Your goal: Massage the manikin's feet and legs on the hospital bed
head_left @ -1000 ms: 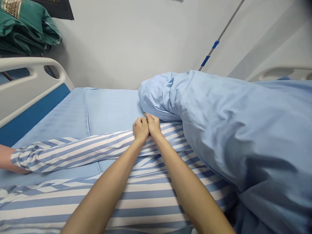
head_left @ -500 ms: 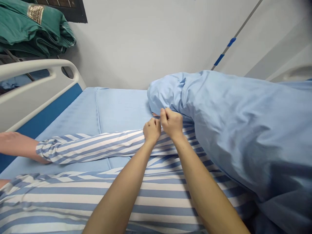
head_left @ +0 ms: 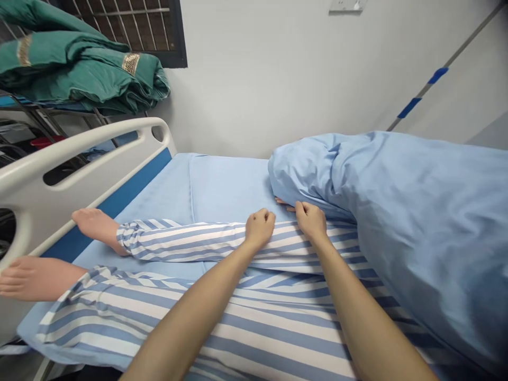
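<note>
My left hand (head_left: 260,228) is closed in a fist on top of the far leg in blue-and-white striped trousers (head_left: 190,241), around the knee or thigh. My right hand (head_left: 311,220) is also a fist, a little farther up the same leg, with a gap between the two. No object shows in either fist. The legs belong to a lying figure whose smooth pink bare feet (head_left: 93,226) look like a manikin's. Fingertips of the figure's hand (head_left: 281,201) stick out from under a light blue quilt (head_left: 397,196) beside my right hand.
The bed has a light blue sheet (head_left: 230,180) and a cream footboard (head_left: 99,132) on the left. Folded green covers (head_left: 99,74) lie on a rack behind it, below a barred window (head_left: 130,21). A pole with blue clips (head_left: 424,90) stands at the right by the wall.
The view has turned left, bringing both feet and more of the footboard into sight. My fists, side by side before, are now apart, the left one nearer the feet.
</note>
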A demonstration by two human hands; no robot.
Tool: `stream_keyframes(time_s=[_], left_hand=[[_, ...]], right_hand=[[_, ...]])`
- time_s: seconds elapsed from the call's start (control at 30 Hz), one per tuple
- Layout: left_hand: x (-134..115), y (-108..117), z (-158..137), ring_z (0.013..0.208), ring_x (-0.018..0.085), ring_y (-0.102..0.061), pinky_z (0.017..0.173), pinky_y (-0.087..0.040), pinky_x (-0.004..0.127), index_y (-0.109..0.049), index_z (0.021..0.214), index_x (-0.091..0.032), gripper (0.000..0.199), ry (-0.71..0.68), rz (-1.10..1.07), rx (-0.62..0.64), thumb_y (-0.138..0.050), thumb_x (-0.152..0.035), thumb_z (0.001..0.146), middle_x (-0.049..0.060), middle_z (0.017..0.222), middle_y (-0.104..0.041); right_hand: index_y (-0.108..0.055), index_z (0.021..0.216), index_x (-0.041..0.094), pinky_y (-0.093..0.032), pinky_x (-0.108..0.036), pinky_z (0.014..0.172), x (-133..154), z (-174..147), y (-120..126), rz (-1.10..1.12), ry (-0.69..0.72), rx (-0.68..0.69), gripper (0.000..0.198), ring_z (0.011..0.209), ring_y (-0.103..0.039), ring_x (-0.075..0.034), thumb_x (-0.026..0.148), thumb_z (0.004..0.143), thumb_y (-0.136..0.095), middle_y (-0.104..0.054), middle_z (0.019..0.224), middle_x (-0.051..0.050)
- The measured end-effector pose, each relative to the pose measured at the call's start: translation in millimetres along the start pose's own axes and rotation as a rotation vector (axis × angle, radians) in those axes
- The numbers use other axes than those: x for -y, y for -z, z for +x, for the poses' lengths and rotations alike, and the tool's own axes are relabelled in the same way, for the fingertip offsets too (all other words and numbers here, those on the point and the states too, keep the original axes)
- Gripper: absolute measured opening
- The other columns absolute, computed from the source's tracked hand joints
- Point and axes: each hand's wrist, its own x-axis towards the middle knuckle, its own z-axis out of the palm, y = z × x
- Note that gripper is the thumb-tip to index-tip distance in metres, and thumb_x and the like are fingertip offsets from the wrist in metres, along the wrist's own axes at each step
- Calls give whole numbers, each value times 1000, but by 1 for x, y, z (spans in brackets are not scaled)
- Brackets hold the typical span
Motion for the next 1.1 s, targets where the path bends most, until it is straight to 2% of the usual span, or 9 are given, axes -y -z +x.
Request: stream_keyframes(time_s=[0.1, 0.2, 0.37, 0.5, 0.73, 0.8, 0.87, 1.03, 1.1], left_hand=[[39, 48, 0, 57, 10, -42, 56, -28, 23, -44, 53, -18, 29, 24, 50, -27, -37, -26, 79, -3, 53, -47], [87, 111, -3, 55, 10, -39, 54, -27, 22, -38, 50, -18, 29, 91, 93, -76, -36, -28, 78, -4, 49, -38], [163, 203, -22, 54, 10, -37, 54, -26, 22, -34, 51, -19, 29, 186, 174, -209, -36, -31, 78, -4, 49, -35], [192, 226, -35, 53, 10, -35, 54, -23, 23, -33, 51, -19, 30, 162, 240, -341, -36, -31, 78, -4, 48, -34], [188, 224, -38, 57, 13, -43, 56, -22, 25, -46, 56, -20, 27, 250, 362, -290, -38, -30, 79, 0, 56, -53], [188, 225, -40, 61, 14, -47, 56, -22, 25, -50, 59, -20, 27, 270, 373, -278, -38, -30, 80, 1, 61, -57], [190, 225, -41, 63, 14, -49, 57, -22, 25, -52, 61, -20, 27, 280, 371, -274, -38, -31, 81, 2, 63, -60], [198, 226, -42, 62, 14, -49, 57, -23, 25, -52, 61, -21, 26, 238, 289, -280, -37, -30, 80, 1, 61, -59], [203, 230, -40, 60, 13, -47, 58, -25, 25, -49, 58, -19, 27, 203, 208, -289, -36, -28, 80, 1, 59, -56]], right_hand=[[-63, 65, 17, -29, -26, 56, 0, 1, 1, 43, -2, 14, 40, 62, -52, -17, 38, 82, -34, -66, 70, -9], [-64, 67, 17, -31, -26, 58, 1, 0, 1, 73, -2, 26, 39, 64, -53, -18, 37, 82, -35, -67, 72, -8], [-60, 60, 17, -30, -28, 56, 8, -4, 4, 36, 4, -24, 38, 58, -48, -18, 37, 81, -35, -63, 63, -9], [-58, 58, 18, -30, -29, 56, 9, -6, 3, -26, 36, -39, 38, 57, -46, -18, 37, 81, -34, -61, 61, -10], [-55, 58, 20, -26, -30, 51, 18, -9, -5, -259, -32, 42, 32, 52, -42, -18, 38, 78, -38, -59, 59, -10], [-54, 57, 20, -24, -29, 50, 43, -18, -18, -245, -38, 76, 30, 50, -40, -17, 38, 76, -38, -56, 56, -8], [-48, 52, 20, -25, -27, 50, 84, -34, -41, -101, 52, 121, 33, 50, -40, -16, 39, 77, -37, -51, 51, -5], [-40, 50, 20, -27, -24, 51, 229, -100, -132, 331, 296, 326, 41, 50, -39, -12, 46, 80, -30, -44, 47, 1], [-41, 51, 20, -27, -24, 51, 278, -124, -163, 421, 314, 320, 41, 51, -40, -12, 45, 81, -30, -46, 49, 1]])
